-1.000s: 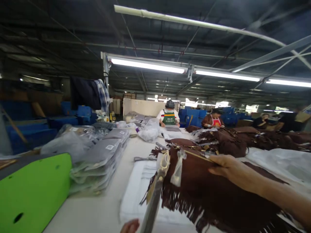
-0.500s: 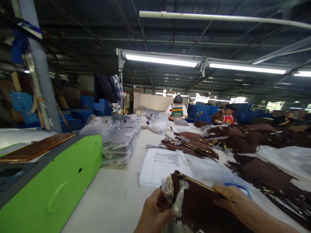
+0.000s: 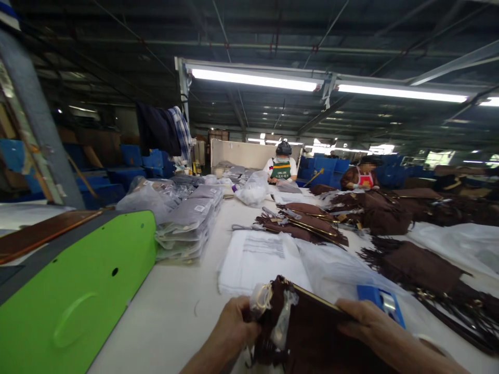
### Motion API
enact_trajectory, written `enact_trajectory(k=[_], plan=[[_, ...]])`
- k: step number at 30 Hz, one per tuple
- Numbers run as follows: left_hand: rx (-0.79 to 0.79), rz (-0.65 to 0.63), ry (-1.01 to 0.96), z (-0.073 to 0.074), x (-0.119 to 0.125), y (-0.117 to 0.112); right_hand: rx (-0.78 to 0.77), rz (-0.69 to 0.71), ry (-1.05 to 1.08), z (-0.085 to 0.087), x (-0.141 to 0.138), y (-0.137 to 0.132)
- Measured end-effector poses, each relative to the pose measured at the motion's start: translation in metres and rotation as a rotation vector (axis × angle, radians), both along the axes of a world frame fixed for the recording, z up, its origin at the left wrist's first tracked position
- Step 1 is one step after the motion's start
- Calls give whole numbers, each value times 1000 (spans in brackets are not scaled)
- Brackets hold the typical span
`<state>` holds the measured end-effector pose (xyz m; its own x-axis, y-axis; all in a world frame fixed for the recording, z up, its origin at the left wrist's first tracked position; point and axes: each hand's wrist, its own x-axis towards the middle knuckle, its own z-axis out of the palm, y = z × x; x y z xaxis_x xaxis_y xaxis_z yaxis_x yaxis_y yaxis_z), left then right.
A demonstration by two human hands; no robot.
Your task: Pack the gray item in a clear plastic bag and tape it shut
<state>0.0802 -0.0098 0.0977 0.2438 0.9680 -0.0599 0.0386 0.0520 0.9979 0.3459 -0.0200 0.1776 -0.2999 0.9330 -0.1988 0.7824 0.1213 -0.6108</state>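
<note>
A dark brown fringed bag (image 3: 315, 327) with a gold zipper along its top edge is held over the near part of the table. My left hand (image 3: 236, 330) is closed at its left end, beside a pale looped cord (image 3: 262, 301) in clear plastic. Another strip of clear plastic (image 3: 284, 319) hangs on the bag near that end. My right hand (image 3: 366, 324) grips the top edge farther right, thumb on top and the other fingers partly hidden. The bag's lower part runs out of view.
Left stands a bright green machine panel (image 3: 89, 285), with a stack of bagged grey items (image 3: 187, 223) beyond it. White plastic bags (image 3: 261, 259) lie ahead. A blue tape dispenser (image 3: 380, 301) and brown fringed bags (image 3: 421, 270) lie right. Two people (image 3: 284, 169) work farther back.
The view has turned slightly, showing more of the blue tape dispenser. My left hand has shifted a little left and up at the bag's end; my right hand keeps its grip.
</note>
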Motion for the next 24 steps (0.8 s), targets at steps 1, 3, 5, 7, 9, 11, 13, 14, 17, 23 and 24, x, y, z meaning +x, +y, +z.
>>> enact_trajectory(k=[1, 3, 5, 7, 9, 11, 13, 14, 17, 23, 24], plan=[[-31, -22, -22, 2, -3, 1, -33, 2, 8, 0, -1, 1], [-78, -70, -103, 6, -8, 0, -71, 7, 11, 0, -4, 4], [-122, -129, -222, 8, -13, -1, -78, 11, 4, -1, -7, 8], [-142, -163, -293, 9, -17, -3, -72, 20, -1, -5, -8, 12], [-156, -181, -326, 9, -21, -5, -69, 25, -12, -8, -8, 16], [-168, -196, -374, 9, -23, -5, -70, 28, -29, -10, -9, 19], [-198, -222, -441, 8, -24, -6, -74, 36, -43, -11, -10, 21], [-215, -237, -462, 6, -25, -5, -75, 42, -53, -11, -12, 22], [-298, -291, -454, -1, -31, -2, -57, 56, -118, -12, -16, 24], [-370, -302, -240, 0, -58, 14, 34, 79, -301, -17, -20, 32], [-376, -295, -178, 5, -62, 16, 41, 88, -313, -18, -20, 34]])
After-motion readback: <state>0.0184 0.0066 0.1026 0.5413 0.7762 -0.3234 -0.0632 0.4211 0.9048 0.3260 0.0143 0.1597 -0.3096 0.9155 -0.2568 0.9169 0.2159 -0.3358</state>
